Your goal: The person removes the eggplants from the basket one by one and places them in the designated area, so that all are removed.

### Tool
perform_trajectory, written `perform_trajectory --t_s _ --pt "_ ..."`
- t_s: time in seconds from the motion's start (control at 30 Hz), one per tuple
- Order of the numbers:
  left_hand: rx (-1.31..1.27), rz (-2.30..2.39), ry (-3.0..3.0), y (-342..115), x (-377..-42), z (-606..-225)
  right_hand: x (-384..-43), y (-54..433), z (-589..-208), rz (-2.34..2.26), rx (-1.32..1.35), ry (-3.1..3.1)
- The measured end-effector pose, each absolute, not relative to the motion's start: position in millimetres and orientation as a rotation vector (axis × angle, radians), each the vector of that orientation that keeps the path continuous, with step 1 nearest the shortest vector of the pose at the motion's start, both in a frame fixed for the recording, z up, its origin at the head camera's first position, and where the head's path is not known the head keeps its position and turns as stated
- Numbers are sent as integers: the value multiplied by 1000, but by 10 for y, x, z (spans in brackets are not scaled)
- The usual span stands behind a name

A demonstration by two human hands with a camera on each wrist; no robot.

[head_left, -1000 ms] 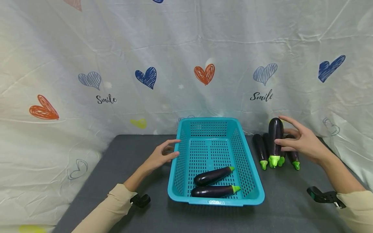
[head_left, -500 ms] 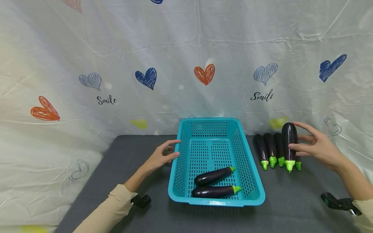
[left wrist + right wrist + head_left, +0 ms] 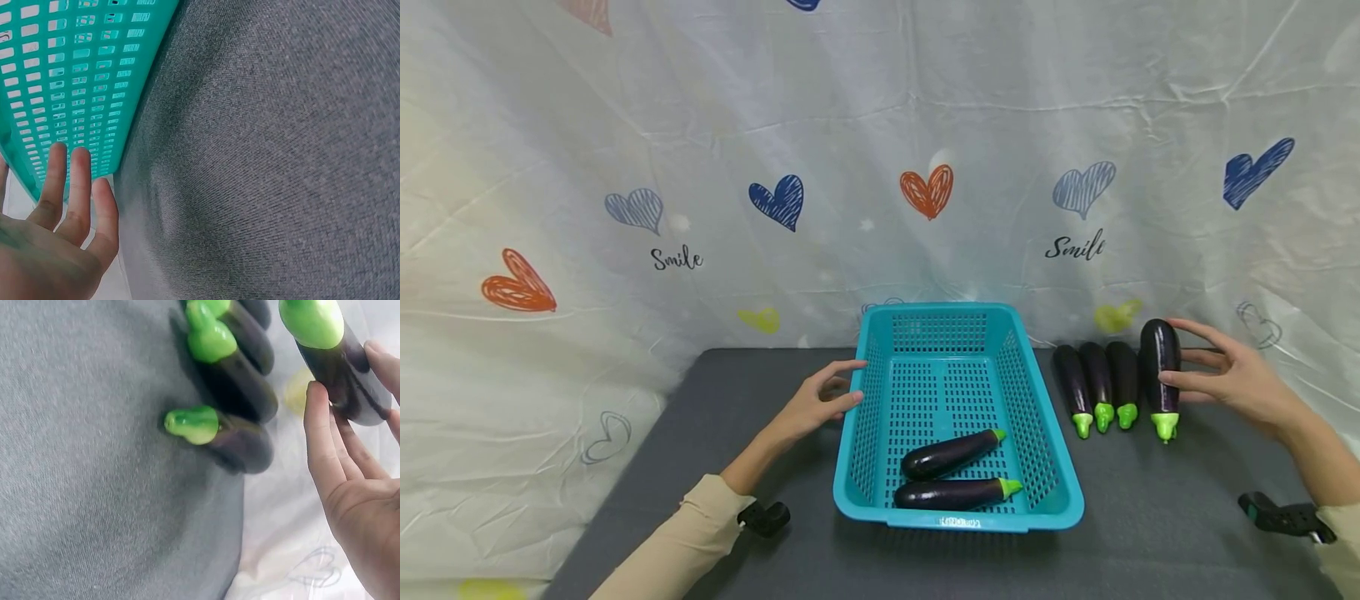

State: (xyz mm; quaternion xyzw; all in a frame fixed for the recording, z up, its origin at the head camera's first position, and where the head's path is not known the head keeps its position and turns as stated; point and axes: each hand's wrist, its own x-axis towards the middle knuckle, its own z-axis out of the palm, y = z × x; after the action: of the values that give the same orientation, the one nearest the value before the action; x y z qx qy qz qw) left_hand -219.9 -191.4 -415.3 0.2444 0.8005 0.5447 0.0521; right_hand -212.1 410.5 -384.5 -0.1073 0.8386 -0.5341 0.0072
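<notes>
In the head view my right hand (image 3: 1247, 379) holds an eggplant (image 3: 1160, 362) between thumb and fingers, its green cap toward me. The right wrist view shows this held eggplant (image 3: 344, 378) raised off the table, above another eggplant (image 3: 244, 445) lying there. That lower one is mostly hidden in the head view. My left hand (image 3: 812, 404) touches the left rim of a turquoise perforated basket (image 3: 958, 521). Its fingers (image 3: 80, 187) extend loosely along the basket's outer side. Two eggplants lie crosswise in the basket's near end, an upper one (image 3: 951, 455) and a lower one (image 3: 951, 494).
Left of the held eggplant, three more lie side by side: one eggplant (image 3: 1071, 383), a middle eggplant (image 3: 1097, 379) and a right eggplant (image 3: 1122, 379). The dark grey table (image 3: 955, 571) ends at a white curtain (image 3: 850, 125) printed with hearts.
My right hand has carried the held eggplant rightward, from above the row's middle to its right end, uncovering the third eggplant in the row. The left hand and basket stay put.
</notes>
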Motion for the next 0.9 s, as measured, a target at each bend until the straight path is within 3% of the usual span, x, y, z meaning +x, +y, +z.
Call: perform_trajectory --t_s 0.9 --pt "739 1653 2428 -1917 -2194 -4140 -2384 4603 -3986 -1451 -185 2704"
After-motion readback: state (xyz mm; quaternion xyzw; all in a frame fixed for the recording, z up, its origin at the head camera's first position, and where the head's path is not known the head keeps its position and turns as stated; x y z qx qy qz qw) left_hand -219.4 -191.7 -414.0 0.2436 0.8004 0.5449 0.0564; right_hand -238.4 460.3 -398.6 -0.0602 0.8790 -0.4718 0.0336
